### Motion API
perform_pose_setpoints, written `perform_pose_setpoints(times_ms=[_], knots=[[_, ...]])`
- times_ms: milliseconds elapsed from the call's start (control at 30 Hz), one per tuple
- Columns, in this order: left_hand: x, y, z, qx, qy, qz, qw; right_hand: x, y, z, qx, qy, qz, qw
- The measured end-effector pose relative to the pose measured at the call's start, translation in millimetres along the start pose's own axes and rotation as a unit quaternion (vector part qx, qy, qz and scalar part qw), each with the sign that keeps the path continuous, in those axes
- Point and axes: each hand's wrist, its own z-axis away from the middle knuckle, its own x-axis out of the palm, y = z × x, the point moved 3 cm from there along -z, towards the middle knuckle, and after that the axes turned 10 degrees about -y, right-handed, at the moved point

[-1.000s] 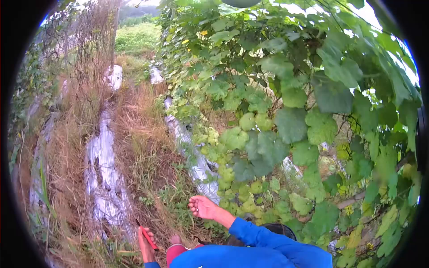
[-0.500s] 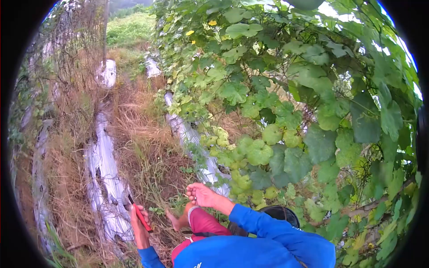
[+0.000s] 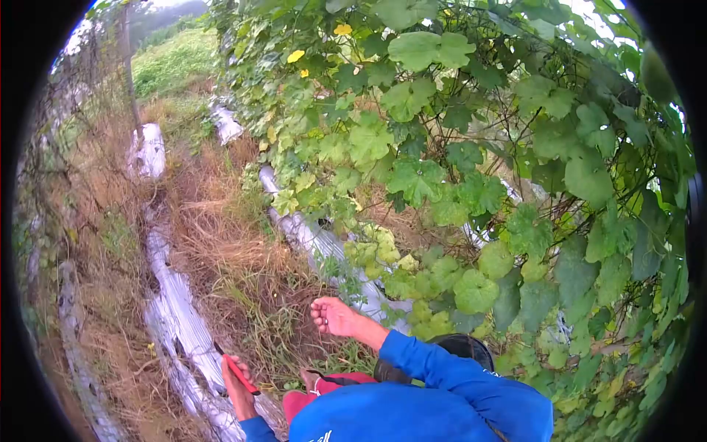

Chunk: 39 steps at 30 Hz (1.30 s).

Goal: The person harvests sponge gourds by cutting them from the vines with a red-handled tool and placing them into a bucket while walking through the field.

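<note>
My left hand point(image 3: 239, 387) is closed around a slim red-handled tool point(image 3: 241, 374) whose dark, narrow tip points up and away over the plastic-covered row. My right hand point(image 3: 335, 317) is held out in front of my body with its fingers curled in; I cannot tell what, if anything, is in them. Below my right forearm stands a round black bucket point(image 3: 471, 349), partly hidden by the blue sleeve point(image 3: 427, 362). The leafy climbing vine point(image 3: 479, 287) hangs to the right of this hand, apart from it.
Strips of silvery plastic mulch point(image 3: 174, 287) run along the ground, with dry brown grass point(image 3: 213, 236) between them. A wall of vine with yellow flowers point(image 3: 342, 29) fills the right side. At the far left, a thin post point(image 3: 129, 74) rises among dried stems.
The view has shifted and turned, and the vine and rows sit differently in it. My raised leg has come down. Both hands keep much the same pose, the left still gripping the red-handled tool.
</note>
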Motion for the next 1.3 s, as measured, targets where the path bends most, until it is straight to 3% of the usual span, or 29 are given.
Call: perform_pose_setpoints(times_ms=[200, 367, 633, 700, 833, 1000, 1067, 1300], knots=[[36, 72, -63, 0.045, 0.01, -0.033, 0.998, 21, -45, -55, -0.03, -0.003, -0.015, 0.999], [26, 88, -112, 0.054, 0.022, -0.023, 0.998, 34, -61, -117, 0.02, -0.01, -0.024, 0.999], [-21, 113, -239, 0.007, 0.048, 0.016, 0.999, 34, -109, -252, 0.049, -0.029, -0.085, 0.995], [-24, 120, -290, -0.056, 0.048, 0.036, 0.997, 37, -138, -287, 0.045, -0.02, -0.089, 0.995], [0, 190, -374, -0.042, 0.008, 0.024, 0.999, 55, -185, -343, 0.029, 0.037, -0.074, 0.996], [41, 284, -476, -0.003, -0.015, -0.048, 0.999, 91, -245, -401, 0.002, 0.009, -0.015, 1.0], [61, 318, -507, 0.018, -0.067, -0.089, 0.994, 99, -261, -425, 0.004, 0.009, -0.02, 1.0], [85, 365, -572, 0.024, -0.071, -0.093, 0.993, 115, -304, -534, 0.04, -0.019, -0.025, 0.999]])
